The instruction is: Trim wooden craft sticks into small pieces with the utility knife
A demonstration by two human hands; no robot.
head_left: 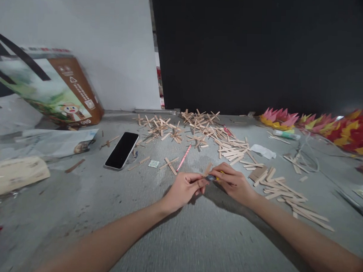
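Observation:
My left hand point(184, 190) is closed in a pinch at the middle of the table. Between its fingertips is a wooden craft stick point(208, 168), whose upper end points away from me. My right hand point(233, 183) is closed around a small yellow and blue-grey object point(211, 178), mostly covered by the fingers, so its kind is unclear. The tip of that object meets the left fingertips and the stick. Just beyond my hands lie a pink patterned pencil point(184, 158), crossed craft sticks point(170, 166) and a small pale patterned square point(153, 163).
Loose craft sticks point(233, 149) and crossed-stick pieces point(160, 127) spread across the back and right. A phone point(122, 150) lies left, near a printed bag point(70, 92). Folded paper pieces point(348, 132), a glue stick point(286, 135) and a cable point(317, 160) are right.

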